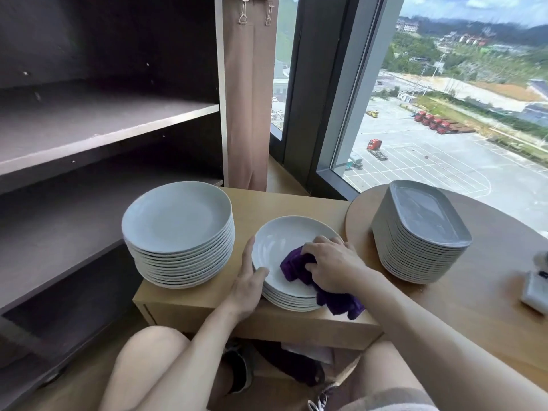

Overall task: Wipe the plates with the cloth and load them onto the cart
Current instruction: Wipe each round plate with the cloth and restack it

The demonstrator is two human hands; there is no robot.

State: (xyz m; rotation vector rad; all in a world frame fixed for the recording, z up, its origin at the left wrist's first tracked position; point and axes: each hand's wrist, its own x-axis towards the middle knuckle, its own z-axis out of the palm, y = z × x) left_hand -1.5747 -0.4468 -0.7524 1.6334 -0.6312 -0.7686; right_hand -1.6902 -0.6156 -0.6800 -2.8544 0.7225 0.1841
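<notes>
A short stack of round white plates [278, 247] sits on a low wooden box [207, 301]. My left hand [247, 280] grips the left rim of the top plate, thumb on its upper face. My right hand [332, 265] holds a purple cloth [296, 266] bunched against the top plate's right side; part of the cloth hangs over the stack's front edge. A taller stack of round white plates [178, 221] stands to the left on the same box. A dark shelved cart [103, 126] with bare shelves stands at the left.
A stack of rounded rectangular white plates [421, 229] stands on a round wooden table [489, 307] at the right, with a small white object [536, 289] near its edge. A curtain [249, 93] and large window [444, 99] lie behind. My knees are below the box.
</notes>
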